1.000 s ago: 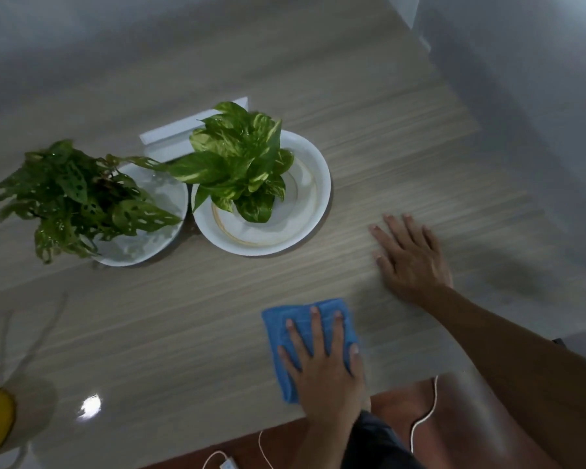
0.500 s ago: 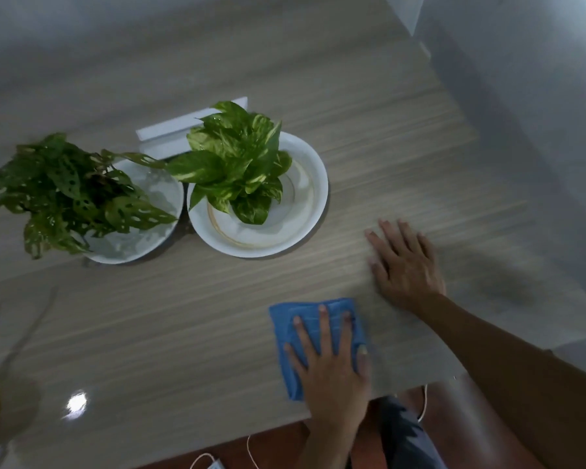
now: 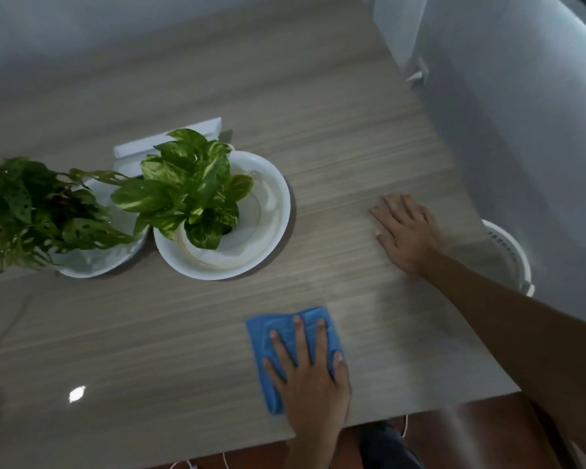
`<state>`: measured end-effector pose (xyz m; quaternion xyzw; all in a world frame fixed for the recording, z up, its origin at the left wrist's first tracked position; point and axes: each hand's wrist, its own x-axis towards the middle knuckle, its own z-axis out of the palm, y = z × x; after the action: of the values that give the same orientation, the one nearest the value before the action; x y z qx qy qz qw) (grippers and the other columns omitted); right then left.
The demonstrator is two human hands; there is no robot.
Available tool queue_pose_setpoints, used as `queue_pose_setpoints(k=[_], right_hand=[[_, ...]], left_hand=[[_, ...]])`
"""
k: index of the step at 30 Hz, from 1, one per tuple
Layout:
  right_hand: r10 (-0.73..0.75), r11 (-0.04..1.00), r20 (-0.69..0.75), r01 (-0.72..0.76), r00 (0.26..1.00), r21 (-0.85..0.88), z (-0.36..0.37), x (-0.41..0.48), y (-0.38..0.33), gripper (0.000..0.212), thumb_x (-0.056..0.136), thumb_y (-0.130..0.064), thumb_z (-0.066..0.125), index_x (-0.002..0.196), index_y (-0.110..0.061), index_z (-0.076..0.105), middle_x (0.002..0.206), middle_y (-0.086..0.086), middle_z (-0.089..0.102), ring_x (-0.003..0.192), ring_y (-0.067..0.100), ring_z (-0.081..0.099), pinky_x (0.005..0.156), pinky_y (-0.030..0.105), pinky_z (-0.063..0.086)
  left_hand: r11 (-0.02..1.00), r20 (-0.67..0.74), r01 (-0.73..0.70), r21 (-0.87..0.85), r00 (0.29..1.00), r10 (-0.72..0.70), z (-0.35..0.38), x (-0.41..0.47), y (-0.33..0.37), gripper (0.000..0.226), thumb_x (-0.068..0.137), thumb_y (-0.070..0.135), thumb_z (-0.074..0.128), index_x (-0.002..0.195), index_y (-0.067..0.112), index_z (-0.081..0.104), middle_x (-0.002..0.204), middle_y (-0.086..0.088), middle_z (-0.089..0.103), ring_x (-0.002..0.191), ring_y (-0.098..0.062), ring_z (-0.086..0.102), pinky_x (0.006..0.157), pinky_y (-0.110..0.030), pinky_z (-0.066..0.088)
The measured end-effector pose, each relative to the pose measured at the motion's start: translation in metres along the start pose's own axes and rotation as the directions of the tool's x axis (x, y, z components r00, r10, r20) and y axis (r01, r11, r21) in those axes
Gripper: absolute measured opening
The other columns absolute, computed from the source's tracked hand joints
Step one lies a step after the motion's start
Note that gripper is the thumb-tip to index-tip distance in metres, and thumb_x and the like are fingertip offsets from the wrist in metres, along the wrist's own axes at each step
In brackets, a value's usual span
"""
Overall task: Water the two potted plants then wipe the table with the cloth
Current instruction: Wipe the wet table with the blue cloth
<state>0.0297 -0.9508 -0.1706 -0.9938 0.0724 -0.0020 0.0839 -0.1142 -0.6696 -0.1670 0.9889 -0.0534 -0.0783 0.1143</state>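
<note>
A folded blue cloth (image 3: 268, 336) lies near the front edge of the wooden table (image 3: 352, 147). My left hand (image 3: 310, 377) presses flat on the cloth with fingers spread. Flat on the bare table further right rests my right hand (image 3: 406, 235), holding nothing. A variegated green potted plant (image 3: 186, 184) stands in a white plate (image 3: 271, 204) at the table's middle left. To its left, a darker plant with holed leaves (image 3: 34, 211) stands in another white plate (image 3: 92, 265).
A white flat object (image 3: 139, 150) lies behind the plants. A white wall or panel (image 3: 521, 113) rises along the table's right side, with a white basket (image 3: 508, 252) below it. White cables (image 3: 405, 424) hang under the front edge.
My left hand has slid the cloth a little to the right along the front edge. The yellow object at the far left has gone out of view as the camera shifted.
</note>
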Motion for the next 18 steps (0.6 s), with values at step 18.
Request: queue_pose_setpoints(k=[18], right_hand=[[-0.030, 0.999, -0.022, 0.031, 0.999, 0.032, 0.001, 0.039, 0.033, 0.051, 0.095, -0.051, 0.032, 0.143, -0.034, 0.039, 0.156, 0.000, 0.034, 0.145, 0.027, 0.024, 0.109, 0.048, 0.028]], left_hand=[[0.972, 0.018, -0.200, 0.124, 0.980, 0.200, 0.013, 0.068, 0.070, 0.058, 0.099, 0.054, 0.033, 0.155, 0.041, 0.023, 0.167, 0.006, 0.009, 0.153, -0.031, 0.005, 0.118, -0.061, 0.009]])
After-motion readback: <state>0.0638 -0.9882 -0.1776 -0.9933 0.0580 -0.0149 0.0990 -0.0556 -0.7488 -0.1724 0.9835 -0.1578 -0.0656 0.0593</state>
